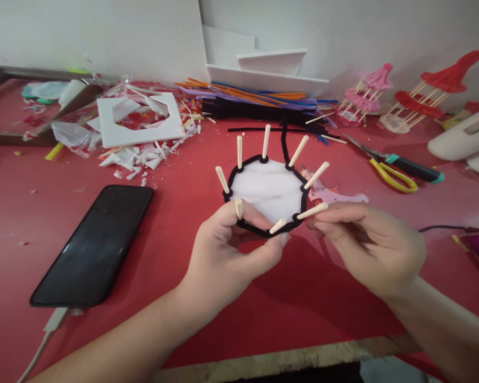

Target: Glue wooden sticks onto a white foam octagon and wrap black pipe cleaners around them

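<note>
A white foam disc (269, 186) is held up above the table. Several short wooden sticks (266, 141) stand around its rim, leaning outward. Black pipe cleaner (232, 178) runs along the edge and loops round the foot of each stick; one loose end rises at the back. My left hand (231, 244) grips the near left edge of the disc between thumb and fingers. My right hand (367, 239) is closed in a pinch at the outer tip of the right front stick (313, 211). Its lower fingers are partly hidden.
A black phone (93, 244) with a cable lies at left. Behind are foam scraps (139, 159), a cut foam frame (104, 125), coloured pipe cleaners (255, 96) and foam boards (267, 74). Yellow-handled scissors (391, 175), a cutter (415, 167) and pink and red carousel-like models (419, 101) stand right.
</note>
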Motion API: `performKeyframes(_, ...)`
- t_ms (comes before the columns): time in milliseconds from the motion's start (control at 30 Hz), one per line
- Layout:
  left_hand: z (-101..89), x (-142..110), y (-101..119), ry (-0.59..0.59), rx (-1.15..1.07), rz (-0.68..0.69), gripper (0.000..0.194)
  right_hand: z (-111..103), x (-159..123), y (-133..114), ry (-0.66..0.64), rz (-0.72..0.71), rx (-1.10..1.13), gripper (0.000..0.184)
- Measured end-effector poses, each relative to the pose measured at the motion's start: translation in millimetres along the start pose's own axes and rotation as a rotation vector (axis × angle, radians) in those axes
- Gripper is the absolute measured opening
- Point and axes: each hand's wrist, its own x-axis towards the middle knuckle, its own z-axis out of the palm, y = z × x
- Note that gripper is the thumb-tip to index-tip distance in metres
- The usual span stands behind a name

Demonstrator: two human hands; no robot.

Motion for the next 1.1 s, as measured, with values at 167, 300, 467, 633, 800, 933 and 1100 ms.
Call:
performKeyframes(167,-0.2,0.2,0.0,0.028,0.017,0.038,0.024,0.7,1.0,7.1,0.056,0.164,0.082,0.007)
performKeyframes(300,0.1,0.7,-1.5,0.056,-0.004,0.028,0.024,1.5,4.5,11.8,0.019,0.191,0.18,0.017)
performKeyframes(467,-2.3,3.1,-4.4,0.091,-0.128,-0.031,0.026,0.1,8.4,10.1,-0.051,0.108,0.13,0.029)
performKeyframes(633,-1.6,3.9,-6.8,0.076,-0.125,-0.045,0.025,1.6,9.6,3.1,-0.074,-0.117,-0.12,0.02)
performKeyframes(800,2.0,0.7,-6.6,-0.027,-0.003,0.047,0.023,3.2,7.1,-2.6,-0.062,-0.398,-0.216,0.015)
performKeyframes(933,2.9,-1.1,-7.0,-0.089,0.068,0.115,0.023,3.7,7.1,-7.7,-0.058,-0.508,-0.277,0.021)
performKeyframes(1100,3.9,-1.8,-7.8,-0.082,0.106,0.158,0.024,4.6,10.5,-12.7,-0.031,-0.557,-0.326,0.018)
